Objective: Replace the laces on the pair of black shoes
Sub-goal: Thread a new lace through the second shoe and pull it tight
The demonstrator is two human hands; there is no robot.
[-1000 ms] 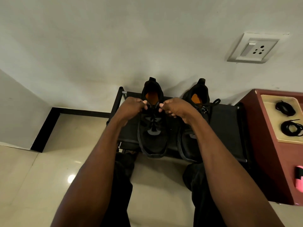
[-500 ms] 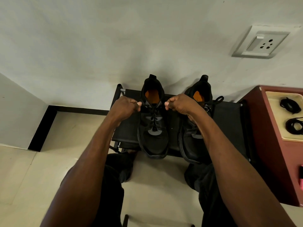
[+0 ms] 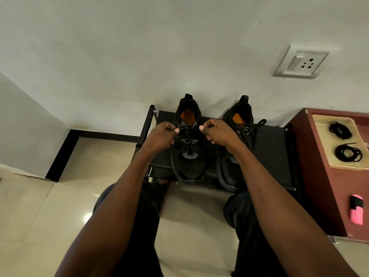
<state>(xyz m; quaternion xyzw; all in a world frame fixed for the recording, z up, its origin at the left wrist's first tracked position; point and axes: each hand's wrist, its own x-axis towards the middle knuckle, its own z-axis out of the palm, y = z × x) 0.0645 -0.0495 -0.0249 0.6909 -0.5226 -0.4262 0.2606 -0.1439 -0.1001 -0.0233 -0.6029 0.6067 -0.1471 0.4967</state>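
Two black shoes with orange insoles stand side by side on a low black rack [image 3: 271, 148] against the wall. At the top of the left shoe [image 3: 188, 156], my left hand [image 3: 162, 134] pinches one end of its black lace and my right hand [image 3: 216, 132] pinches the other end, each held out to its side of the tongue. The right shoe [image 3: 235, 166] is partly hidden behind my right forearm; its black lace [image 3: 257, 124] hangs loose at the top. Two coiled black laces [image 3: 348, 152] lie on a cream tray [image 3: 327, 136] at the right.
The tray sits on a dark red cabinet [image 3: 319, 196] right of the rack, with a pink object [image 3: 356, 213] on its front edge. A white wall socket [image 3: 301, 61] is above. My knees in black trousers are below the rack, on a beige tiled floor [image 3: 40, 206].
My hands have drawn apart from the middle of the left shoe's tongue, pulling the lace ends outward to either side. The camera view has shifted slightly.
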